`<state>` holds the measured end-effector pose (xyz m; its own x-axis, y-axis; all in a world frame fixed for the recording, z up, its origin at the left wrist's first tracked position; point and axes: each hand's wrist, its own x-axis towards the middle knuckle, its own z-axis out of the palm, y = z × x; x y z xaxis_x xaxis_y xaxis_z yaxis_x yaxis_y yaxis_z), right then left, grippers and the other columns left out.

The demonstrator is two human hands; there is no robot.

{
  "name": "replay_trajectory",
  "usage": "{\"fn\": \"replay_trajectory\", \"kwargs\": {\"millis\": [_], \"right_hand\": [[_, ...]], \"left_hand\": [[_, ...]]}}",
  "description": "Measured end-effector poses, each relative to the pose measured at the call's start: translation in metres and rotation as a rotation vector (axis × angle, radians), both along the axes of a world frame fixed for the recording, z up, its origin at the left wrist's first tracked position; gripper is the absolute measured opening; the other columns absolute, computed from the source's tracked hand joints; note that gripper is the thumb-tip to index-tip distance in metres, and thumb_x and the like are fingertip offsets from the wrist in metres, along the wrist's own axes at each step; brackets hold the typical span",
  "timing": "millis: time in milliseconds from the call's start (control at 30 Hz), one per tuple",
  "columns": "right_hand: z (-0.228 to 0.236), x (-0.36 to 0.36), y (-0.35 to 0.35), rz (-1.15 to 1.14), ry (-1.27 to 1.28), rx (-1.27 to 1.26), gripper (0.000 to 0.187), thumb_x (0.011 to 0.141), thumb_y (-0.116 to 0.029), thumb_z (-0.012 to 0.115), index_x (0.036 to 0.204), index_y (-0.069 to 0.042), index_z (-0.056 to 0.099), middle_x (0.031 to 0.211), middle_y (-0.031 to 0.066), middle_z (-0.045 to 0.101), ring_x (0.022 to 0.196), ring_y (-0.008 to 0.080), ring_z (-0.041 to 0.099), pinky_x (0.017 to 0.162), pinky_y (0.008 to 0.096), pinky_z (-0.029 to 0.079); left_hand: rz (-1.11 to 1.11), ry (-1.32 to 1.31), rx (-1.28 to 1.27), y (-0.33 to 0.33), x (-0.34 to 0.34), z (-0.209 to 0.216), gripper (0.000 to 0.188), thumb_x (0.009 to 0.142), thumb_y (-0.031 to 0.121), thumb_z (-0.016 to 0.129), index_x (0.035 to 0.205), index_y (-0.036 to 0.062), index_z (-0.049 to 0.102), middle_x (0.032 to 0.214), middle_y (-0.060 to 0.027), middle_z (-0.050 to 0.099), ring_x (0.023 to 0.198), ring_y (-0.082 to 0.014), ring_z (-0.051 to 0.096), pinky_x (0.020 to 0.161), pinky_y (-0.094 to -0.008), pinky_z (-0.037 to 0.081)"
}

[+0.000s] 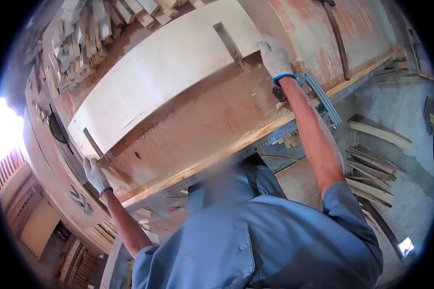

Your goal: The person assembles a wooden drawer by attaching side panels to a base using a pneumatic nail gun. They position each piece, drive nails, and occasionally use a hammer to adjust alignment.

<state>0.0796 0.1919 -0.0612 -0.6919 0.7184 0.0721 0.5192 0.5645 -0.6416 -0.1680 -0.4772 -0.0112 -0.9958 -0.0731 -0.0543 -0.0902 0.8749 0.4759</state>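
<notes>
A large, pale wooden board [169,62] lies across the workbench [188,125]. The fisheye view makes it look curved. Near each end is a narrow brown slot or strip; I cannot tell which. At the board's near left corner, my left hand [96,175], in a white knitted glove, has its fingers closed on the edge. My right hand [276,58], gloved alike with a blue cuff, grips the right-hand corner. Both arms are spread wide. The undersides of the fingers are hidden. Handwritten marks show on the bench beside the board's near edge.
Cut wooden sticks [84,41] are piled at the far left, near a toothed saw blade [57,129]. Grey-blue metal bars [321,96] rest by my right forearm. A long-handled hammer [339,41] lies at the far right. Wooden pieces [378,132] are stacked below, right.
</notes>
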Motion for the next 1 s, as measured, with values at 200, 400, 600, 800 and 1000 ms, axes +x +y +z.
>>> {"fn": "replay_trajectory", "kwargs": {"millis": [200, 400, 600, 800, 1000], "right_hand": [[0.001, -0.007, -0.007, 0.028, 0.007, 0.128, 0.032, 0.098, -0.025, 0.055, 0.116, -0.005, 0.072, 0.111, 0.0218, 0.073, 0.107, 0.0415, 0.067, 0.094, 0.0473, 0.052], [0.008, -0.011, -0.015, 0.009, -0.104, 0.344, 0.028, 0.096, -0.025, 0.057, 0.108, -0.009, 0.077, 0.107, 0.0199, 0.074, 0.105, 0.0419, 0.067, 0.095, 0.0508, 0.052], [-0.012, 0.002, 0.021, 0.229, -0.282, 0.582, 0.032, 0.100, -0.019, 0.051, 0.114, -0.008, 0.077, 0.114, 0.0204, 0.074, 0.109, 0.0393, 0.069, 0.102, 0.0468, 0.052], [-0.038, 0.016, 0.067, 0.108, -0.333, 0.446, 0.043, 0.107, -0.034, 0.047, 0.131, -0.008, 0.070, 0.134, 0.0198, 0.068, 0.127, 0.0358, 0.063, 0.111, 0.0418, 0.046], [-0.043, 0.015, 0.089, 0.009, -0.314, 0.254, 0.050, 0.106, -0.036, 0.049, 0.137, 0.000, 0.065, 0.135, 0.0216, 0.068, 0.127, 0.0326, 0.063, 0.109, 0.0395, 0.045]], "left_hand": [[-0.041, 0.025, 0.120, 0.001, 0.014, -0.003, 0.062, 0.107, 0.028, 0.054, 0.156, -0.0074, 0.041, 0.160, -0.0214, 0.047, 0.147, -0.0291, 0.045, 0.121, -0.0360, 0.033], [0.085, 0.059, 0.354, 0.028, 0.038, -0.014, 0.060, 0.110, 0.024, 0.052, 0.160, -0.0041, 0.035, 0.165, -0.0171, 0.040, 0.146, -0.0260, 0.045, 0.122, -0.0350, 0.033], [-0.173, 0.129, 0.127, -0.023, 0.028, -0.033, 0.067, 0.108, 0.032, 0.059, 0.162, 0.0003, 0.035, 0.169, -0.0177, 0.034, 0.155, -0.0285, 0.033, 0.128, -0.0371, 0.024], [-0.325, 0.344, -0.035, -0.025, 0.021, -0.033, 0.060, 0.095, 0.008, 0.068, 0.150, -0.0055, 0.048, 0.153, -0.0289, 0.049, 0.145, -0.0422, 0.045, 0.121, -0.0451, 0.037], [-0.254, 0.407, 0.141, -0.032, 0.022, -0.046, 0.055, 0.090, 0.001, 0.072, 0.143, -0.0017, 0.058, 0.146, -0.0252, 0.059, 0.138, -0.0397, 0.054, 0.116, -0.0441, 0.044]]}}
